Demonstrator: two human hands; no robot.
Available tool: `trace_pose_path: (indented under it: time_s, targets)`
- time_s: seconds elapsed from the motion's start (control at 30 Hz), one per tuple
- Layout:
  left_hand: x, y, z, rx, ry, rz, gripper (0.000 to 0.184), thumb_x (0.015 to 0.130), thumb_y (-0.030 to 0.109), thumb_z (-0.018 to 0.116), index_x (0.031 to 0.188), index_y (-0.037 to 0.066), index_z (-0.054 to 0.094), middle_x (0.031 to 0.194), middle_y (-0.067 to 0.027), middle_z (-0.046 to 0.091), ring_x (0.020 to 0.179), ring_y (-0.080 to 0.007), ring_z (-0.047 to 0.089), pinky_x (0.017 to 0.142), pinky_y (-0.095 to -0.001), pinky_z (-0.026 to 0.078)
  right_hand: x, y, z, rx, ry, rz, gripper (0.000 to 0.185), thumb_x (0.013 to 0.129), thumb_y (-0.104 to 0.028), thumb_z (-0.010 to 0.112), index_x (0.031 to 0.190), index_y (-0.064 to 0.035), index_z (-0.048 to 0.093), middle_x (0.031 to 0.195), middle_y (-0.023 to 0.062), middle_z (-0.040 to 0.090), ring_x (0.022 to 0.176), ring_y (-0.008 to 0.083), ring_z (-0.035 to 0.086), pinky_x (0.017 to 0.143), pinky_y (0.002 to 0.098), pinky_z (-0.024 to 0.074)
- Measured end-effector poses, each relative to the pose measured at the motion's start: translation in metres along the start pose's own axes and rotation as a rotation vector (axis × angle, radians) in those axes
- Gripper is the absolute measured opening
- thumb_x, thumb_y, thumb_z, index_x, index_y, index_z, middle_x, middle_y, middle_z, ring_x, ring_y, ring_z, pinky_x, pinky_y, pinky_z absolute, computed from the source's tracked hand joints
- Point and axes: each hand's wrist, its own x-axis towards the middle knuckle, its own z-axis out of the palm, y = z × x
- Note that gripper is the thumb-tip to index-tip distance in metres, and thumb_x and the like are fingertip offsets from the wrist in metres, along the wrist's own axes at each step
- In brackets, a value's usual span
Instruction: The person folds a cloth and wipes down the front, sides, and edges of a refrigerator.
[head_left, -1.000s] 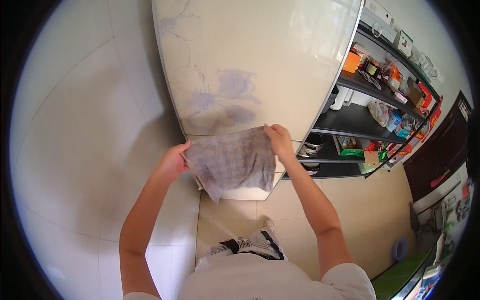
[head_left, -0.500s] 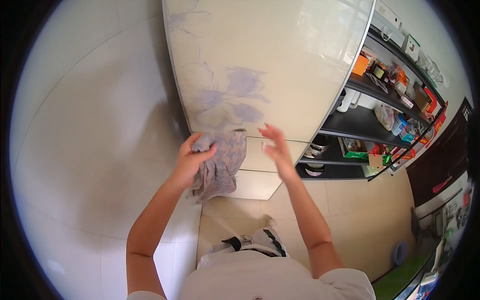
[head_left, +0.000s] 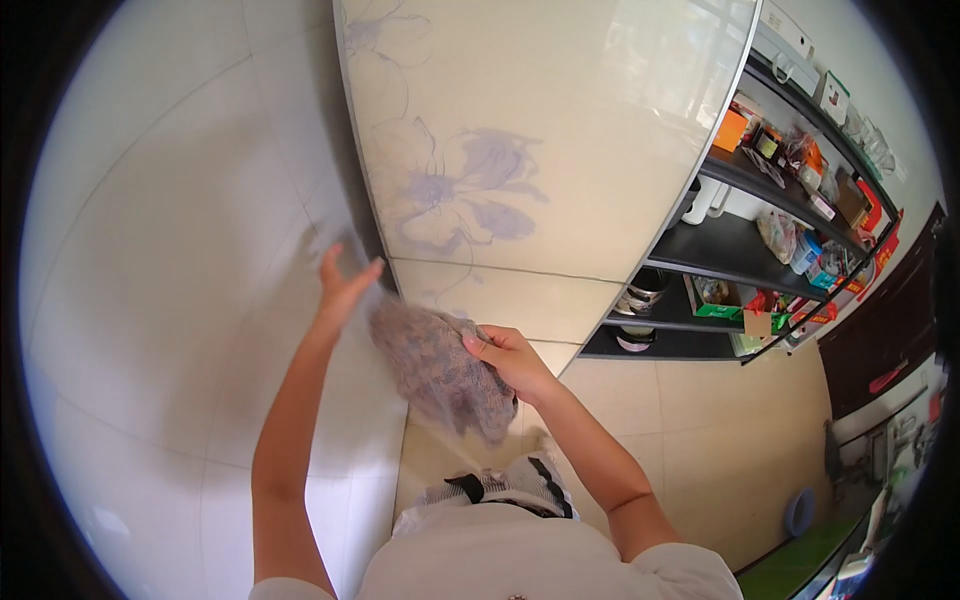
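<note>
Presently, the grey-brown patterned fabric cloth (head_left: 435,370) hangs bunched, neither spread flat nor neatly folded, before the glossy cream flower-printed panel (head_left: 570,130). The right hand (head_left: 513,362) pinches it; the left hand (head_left: 345,290), fingers spread, looks empty.

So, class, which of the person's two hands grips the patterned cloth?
The right hand: its thumb lies over the patterned cloth, pinching it. The left hand is open, fingers spread, gripping nothing.
</note>
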Motion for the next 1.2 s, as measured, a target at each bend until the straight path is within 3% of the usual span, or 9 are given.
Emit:
trace_pose_path:
  time_s: [0.13,0.23,0.33,0.43,0.53,0.8,0.87,1.0,1.2]
  targets:
    - [-0.081,0.003,0.039,-0.353,-0.873,0.291,0.099,0.065,0.024,0.082,0.141,0.004,0.022,0.135,-0.0131,0.040,0.129,-0.0240,0.033,0.108,-0.0397,0.023,0.006,-0.010,0.000,0.020,0.046,-0.009,0.032,0.092,-0.030,0.057,0.097,0.0011,0.062,0.084,-0.0011,0.061,0.073,0.0060,0.052,0.066,0.0231,0.0449]
    - [-0.114,0.029,0.051,-0.395,-0.794,0.158,0.091,0.061,0.015,0.083,0.136,0.003,0.032,0.126,-0.0113,0.050,0.116,-0.0220,0.047,0.099,-0.0352,0.037,-0.002,-0.027,-0.003,-0.147,0.054,-0.095,0.037,0.089,-0.034,0.061,0.095,0.0029,0.063,0.080,0.0016,0.063,0.068,0.0068,0.053,0.064,0.0218,0.0450]
    - [-0.106,0.034,0.057,-0.378,-0.701,0.074,0.069,0.065,0.009,0.078,0.126,0.001,0.045,0.112,-0.0098,0.059,0.101,-0.0199,0.057,0.088,-0.0317,0.046,-0.018,-0.061,-0.014,-0.920,0.364,0.104,0.046,0.081,-0.038,0.068,0.106,0.0003,0.060,0.094,0.0116,0.064,0.083,0.0167,0.060,0.075,0.0268,0.0469]
    - [-0.088,0.038,0.064,-0.534,-0.653,-0.031,0.049,0.070,0.003,0.072,0.115,-0.002,0.054,0.100,-0.0095,0.063,0.092,-0.0181,0.061,0.081,-0.0297,0.049,-0.029,-0.041,-0.016,-1.144,0.936,-0.972,0.070,0.068,-0.045,0.076,0.122,-0.0064,0.053,0.124,0.0243,0.049,0.116,0.0359,0.048,0.093,0.0447,0.0410]
    - [-0.075,0.071,0.064,-0.659,-0.651,-0.197,0.034,0.074,0.003,0.065,0.106,-0.004,0.057,0.096,-0.0093,0.064,0.089,-0.0162,0.061,0.079,-0.0298,0.049,-0.035,-0.009,0.022,-1.277,0.597,-0.820,0.092,0.054,-0.048,0.082,0.133,-0.0204,0.046,0.145,0.0270,0.014,0.130,0.0550,0.014,0.095,0.0714,0.0206]
    - [-0.030,0.170,0.043,-0.935,-1.035,0.157,0.030,0.087,0.015,0.051,0.107,-0.006,0.059,0.112,-0.0145,0.062,0.099,-0.0223,0.059,0.089,-0.0347,0.045,0.019,-0.051,-0.064,-1.100,0.766,-1.442,0.064,0.066,0.002,0.062,0.126,-0.0180,0.051,0.142,0.0287,0.024,0.127,0.0495,0.031,0.102,0.0530,0.0299]
    - [-0.003,0.185,0.032,-0.791,-0.407,0.547,0.030,0.085,0.012,0.055,0.110,-0.005,0.060,0.100,-0.0100,0.066,0.089,-0.0180,0.062,0.082,-0.0303,0.046,0.011,-0.115,-0.072,-1.131,0.886,-1.562,0.059,0.069,0.004,0.057,0.126,-0.0118,0.051,0.139,0.0281,0.031,0.126,0.0463,0.036,0.103,0.0504,0.0305]
    - [0.108,0.175,0.009,-0.463,0.356,0.647,0.037,0.090,0.017,0.052,0.123,0.001,0.052,0.116,-0.0117,0.057,0.116,-0.0164,0.047,0.096,-0.0291,0.036,0.005,-0.255,-0.081,-1.139,1.194,-1.765,0.056,0.074,-0.002,0.058,0.129,-0.0056,0.049,0.140,0.0249,0.033,0.128,0.0426,0.034,0.104,0.0481,0.0284]
    - [0.209,0.158,0.037,-0.647,0.521,0.603,0.049,0.095,0.034,0.048,0.132,0.001,0.042,0.125,-0.0127,0.052,0.119,-0.0211,0.044,0.100,-0.0307,0.032,0.077,-0.364,-0.081,-1.491,1.410,-1.534,0.067,0.067,-0.033,0.072,0.130,-0.0214,0.052,0.149,0.0110,0.024,0.135,0.0467,0.016,0.101,0.0676,0.0129]
